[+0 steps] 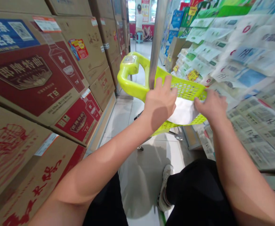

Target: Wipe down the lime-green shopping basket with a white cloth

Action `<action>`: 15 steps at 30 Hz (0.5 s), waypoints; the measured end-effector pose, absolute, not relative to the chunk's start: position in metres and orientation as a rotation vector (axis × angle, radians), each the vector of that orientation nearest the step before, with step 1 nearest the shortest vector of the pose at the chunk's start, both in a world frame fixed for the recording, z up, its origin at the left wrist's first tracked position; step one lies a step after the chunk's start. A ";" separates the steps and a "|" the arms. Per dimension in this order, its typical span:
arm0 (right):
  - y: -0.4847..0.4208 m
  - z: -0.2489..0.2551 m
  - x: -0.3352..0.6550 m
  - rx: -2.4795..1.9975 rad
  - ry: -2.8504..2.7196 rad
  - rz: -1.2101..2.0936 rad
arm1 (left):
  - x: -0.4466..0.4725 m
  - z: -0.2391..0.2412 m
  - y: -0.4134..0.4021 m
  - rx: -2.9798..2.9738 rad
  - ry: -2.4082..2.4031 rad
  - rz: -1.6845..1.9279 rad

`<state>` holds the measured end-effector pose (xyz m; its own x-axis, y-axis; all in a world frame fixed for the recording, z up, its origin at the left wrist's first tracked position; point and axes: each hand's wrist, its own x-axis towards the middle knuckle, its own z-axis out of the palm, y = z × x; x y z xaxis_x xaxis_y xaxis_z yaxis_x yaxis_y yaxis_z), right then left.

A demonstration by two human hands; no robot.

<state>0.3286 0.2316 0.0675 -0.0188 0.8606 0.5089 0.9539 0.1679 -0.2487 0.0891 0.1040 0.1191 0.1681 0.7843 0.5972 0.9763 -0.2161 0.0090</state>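
On your left you've got 郎牌特曲 plus "TB" on the big red-printed carton (36, 75), 郎牌特曲 again on the red box (78, 121) below it, and honestly the scrawl on those white packs (245, 55) to your right is too blurry to read.

Cardboard boxes (91, 47), some with orange-edged price tags (47, 24), stand stacked on the left, wrapped packs (242, 62) are piled on the right, and beyond the tiled floor (115, 116) a distant person (139, 20) is at a blue stool (139, 37).
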 end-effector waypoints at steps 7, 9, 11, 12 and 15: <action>0.188 0.067 0.243 -1.094 -2.341 -0.001 | 0.061 0.098 0.100 -2.148 -1.553 -0.634; 0.188 0.062 0.233 -1.226 -2.390 -0.054 | 0.052 0.094 0.096 -2.134 -1.554 -0.637; 0.194 0.059 0.235 -1.468 -2.365 -0.097 | 0.041 0.090 0.094 -2.131 -1.570 -0.627; 0.199 0.058 0.240 -1.583 -2.348 -0.100 | 0.035 0.087 0.094 -2.131 -1.581 -0.630; 0.214 0.055 0.265 -1.813 -2.298 -0.100 | 0.018 0.079 0.096 -2.101 -1.609 -0.708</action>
